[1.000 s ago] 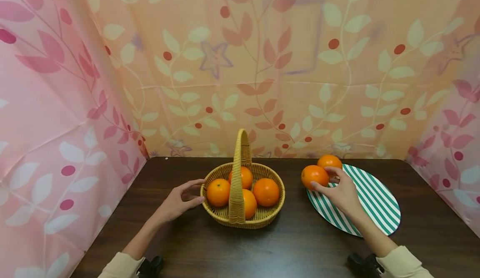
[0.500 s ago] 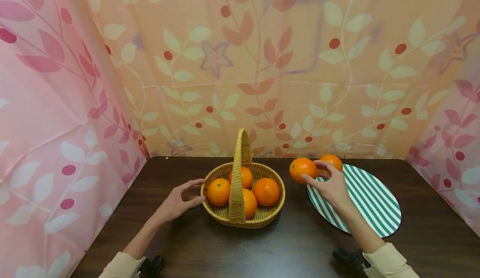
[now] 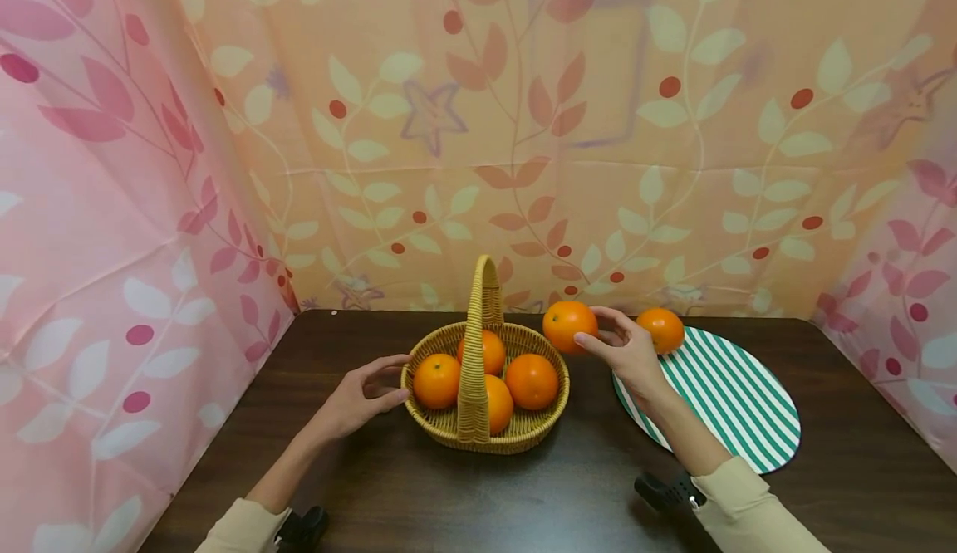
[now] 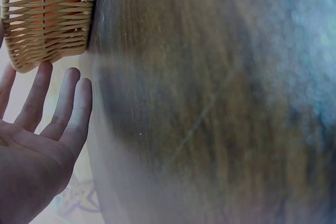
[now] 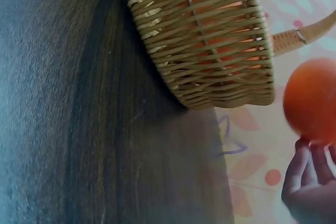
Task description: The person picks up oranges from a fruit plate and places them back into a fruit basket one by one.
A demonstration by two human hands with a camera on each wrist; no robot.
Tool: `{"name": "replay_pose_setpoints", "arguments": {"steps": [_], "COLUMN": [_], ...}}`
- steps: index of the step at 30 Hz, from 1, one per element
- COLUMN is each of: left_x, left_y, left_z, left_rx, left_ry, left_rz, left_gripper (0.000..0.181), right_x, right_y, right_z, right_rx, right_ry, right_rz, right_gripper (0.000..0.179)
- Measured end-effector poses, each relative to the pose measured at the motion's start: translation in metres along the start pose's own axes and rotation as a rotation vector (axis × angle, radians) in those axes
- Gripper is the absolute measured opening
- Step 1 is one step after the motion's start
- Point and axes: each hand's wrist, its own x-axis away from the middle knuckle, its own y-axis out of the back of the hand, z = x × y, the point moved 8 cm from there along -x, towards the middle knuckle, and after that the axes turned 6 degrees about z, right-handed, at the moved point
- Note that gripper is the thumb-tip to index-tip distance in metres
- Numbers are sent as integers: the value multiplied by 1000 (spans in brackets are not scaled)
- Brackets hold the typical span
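Observation:
My right hand holds an orange between thumb and fingers, raised beside the basket's right rim. In the right wrist view this orange hangs clear of the table, above fingertips that press on it. The yellow wicker basket has a tall arched handle and several oranges inside. At its left side, my left hand rests with fingertips right at the rim. The left wrist view shows those fingers extended and spread towards the basket wall.
Right of the basket lies a round placemat with green and white stripes. One more orange sits at its far left edge. A dark wooden table carries everything. Patterned cloth hangs behind and at both sides.
My right hand has carried the orange leftwards and up, from above the placemat to the basket's right rim. The left hand and basket have stayed put.

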Motion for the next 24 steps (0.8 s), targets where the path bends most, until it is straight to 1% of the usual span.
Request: {"name": "replay_pose_setpoints", "arguments": {"steps": [4, 7, 11, 15, 18, 24], "left_x": [-1, -1, 0, 1, 1, 1], "left_y": [0, 0, 1, 1, 0, 0], "left_z": [-1, -2, -2, -4, -5, -3], "left_rx": [-9, -17, -22, -16, -14, -15], "left_ry": [-11, -8, 2, -8, -18, -7], "left_rz": [2, 6, 7, 8, 6, 8], "left_gripper": [53, 53, 54, 54, 53, 53], "right_x": [-7, -13, -23, -30, -33, -36], "right_y": [-8, -14, -23, -32, -37, -42], "right_z": [-2, -2, -1, -5, -10, -15], "right_rx": [-51, -61, -48, -70, -86, -75], "right_ry": [12, 33, 80, 103, 102, 108], "right_rz": [62, 115, 190, 247, 272, 284], "right_gripper": [56, 56, 54, 53, 53, 52]}}
